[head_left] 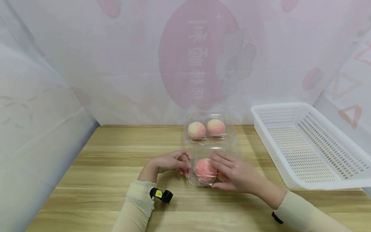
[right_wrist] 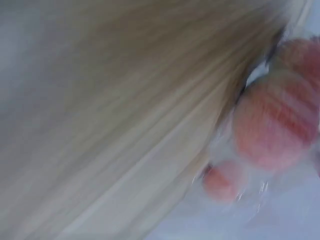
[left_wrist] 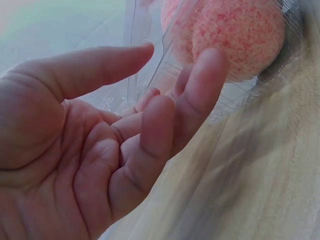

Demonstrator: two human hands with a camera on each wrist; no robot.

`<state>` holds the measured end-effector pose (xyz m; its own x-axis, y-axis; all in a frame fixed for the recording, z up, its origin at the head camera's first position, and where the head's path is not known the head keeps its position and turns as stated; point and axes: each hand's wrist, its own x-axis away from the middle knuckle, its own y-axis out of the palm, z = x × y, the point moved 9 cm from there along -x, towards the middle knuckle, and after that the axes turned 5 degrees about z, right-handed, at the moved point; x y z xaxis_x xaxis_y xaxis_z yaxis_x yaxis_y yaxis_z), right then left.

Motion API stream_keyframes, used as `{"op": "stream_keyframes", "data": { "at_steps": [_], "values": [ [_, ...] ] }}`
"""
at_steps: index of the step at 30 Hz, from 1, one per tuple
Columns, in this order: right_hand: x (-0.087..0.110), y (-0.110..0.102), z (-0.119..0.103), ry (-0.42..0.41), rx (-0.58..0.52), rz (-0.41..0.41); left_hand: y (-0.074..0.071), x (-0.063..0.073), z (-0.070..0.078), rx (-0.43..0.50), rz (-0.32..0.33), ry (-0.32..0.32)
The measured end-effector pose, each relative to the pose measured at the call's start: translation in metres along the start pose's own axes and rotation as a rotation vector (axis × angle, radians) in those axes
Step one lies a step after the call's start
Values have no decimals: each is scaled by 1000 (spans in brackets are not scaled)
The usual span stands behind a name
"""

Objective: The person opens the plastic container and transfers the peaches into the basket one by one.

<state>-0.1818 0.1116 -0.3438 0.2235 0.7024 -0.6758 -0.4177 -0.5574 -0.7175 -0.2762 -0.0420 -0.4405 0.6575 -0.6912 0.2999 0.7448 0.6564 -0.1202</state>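
Note:
A clear plastic clamshell box (head_left: 203,152) stands on the table with pink-and-cream speckled balls (head_left: 206,170) inside, one partly hidden by my right hand. My right hand (head_left: 236,174) lies over the box's right side, its fingers extended across the lid. At the box's left edge is my left hand (head_left: 174,161), fingers loosely bent. In the left wrist view, nothing sits between that thumb and its fingers, and a speckled ball (left_wrist: 240,37) shows behind the fingertips through clear plastic. The right wrist view is blurred, with reddish round shapes (right_wrist: 275,120) at its right side.
Just behind the front box, another clear box (head_left: 208,138) holds two similar balls (head_left: 215,127). A white perforated basket (head_left: 342,184) stands at the right. The wooden table (head_left: 121,161) ends at a printed cloth backdrop (head_left: 130,64).

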Motion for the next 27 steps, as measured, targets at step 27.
{"op": "stream_keyframes", "data": {
  "at_steps": [27],
  "values": [
    [41, -11, 20, 170, 6, -151, 1, -10, -6, -29, 64, -4]
  ]
}}
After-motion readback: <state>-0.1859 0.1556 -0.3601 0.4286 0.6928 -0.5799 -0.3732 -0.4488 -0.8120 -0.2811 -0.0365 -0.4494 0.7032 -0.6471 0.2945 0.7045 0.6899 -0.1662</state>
